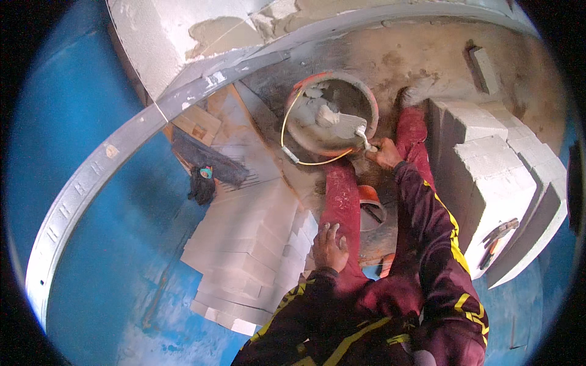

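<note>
My right hand [386, 155] grips the handle of a trowel [348, 125], whose mortar-coated blade lies inside a round bucket [370, 97] of grey mortar [308, 122]. The bucket stands between my feet, its yellow-wrapped handle hanging over the near side. My left hand [330, 249] is at my left thigh, fingers apart and loosely bent, holding nothing that I can see. Below, between my legs, sits a smaller orange container [369, 196].
White blocks stand at right [494, 189], with a hammer-like tool [502, 232] on them, and at left [238, 238]. A long metal straightedge [91, 177] runs by a block structure [152, 36]. Dark cloths [201, 183] and boards [195, 122] lie left of the bucket.
</note>
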`<state>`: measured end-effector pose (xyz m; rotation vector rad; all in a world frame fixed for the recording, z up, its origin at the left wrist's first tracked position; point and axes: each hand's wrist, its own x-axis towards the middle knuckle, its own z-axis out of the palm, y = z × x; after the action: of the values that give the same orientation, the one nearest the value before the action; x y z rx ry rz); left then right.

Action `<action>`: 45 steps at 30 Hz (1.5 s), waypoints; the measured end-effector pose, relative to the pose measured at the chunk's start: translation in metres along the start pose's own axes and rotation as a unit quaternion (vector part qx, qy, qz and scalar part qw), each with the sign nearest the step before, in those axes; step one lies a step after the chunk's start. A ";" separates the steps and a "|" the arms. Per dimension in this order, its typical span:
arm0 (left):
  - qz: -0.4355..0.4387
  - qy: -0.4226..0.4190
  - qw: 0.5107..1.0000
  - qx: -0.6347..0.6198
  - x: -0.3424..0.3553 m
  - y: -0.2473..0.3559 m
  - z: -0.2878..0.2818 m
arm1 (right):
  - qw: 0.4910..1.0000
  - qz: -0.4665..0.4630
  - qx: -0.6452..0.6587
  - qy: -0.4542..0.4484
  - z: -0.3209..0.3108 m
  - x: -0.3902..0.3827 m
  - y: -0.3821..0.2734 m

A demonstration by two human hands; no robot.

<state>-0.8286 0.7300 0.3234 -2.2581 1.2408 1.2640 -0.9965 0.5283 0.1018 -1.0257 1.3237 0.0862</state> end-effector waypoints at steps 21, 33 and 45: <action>-0.039 -0.015 0.999 0.031 0.004 0.025 -0.004 | 0.930 -0.153 0.324 -0.076 -0.009 -0.061 -0.103; -0.087 0.023 0.996 -0.006 -0.001 0.017 0.015 | 0.808 -0.270 0.445 0.278 0.082 0.025 -0.307; -0.083 0.026 0.994 -0.061 -0.007 0.014 0.014 | 0.794 -0.375 0.363 0.311 0.100 -0.011 -0.290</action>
<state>-0.8492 0.7334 0.3227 -2.4379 0.9913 1.2575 -0.7551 0.4296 0.2642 -0.8389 1.2364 -1.3743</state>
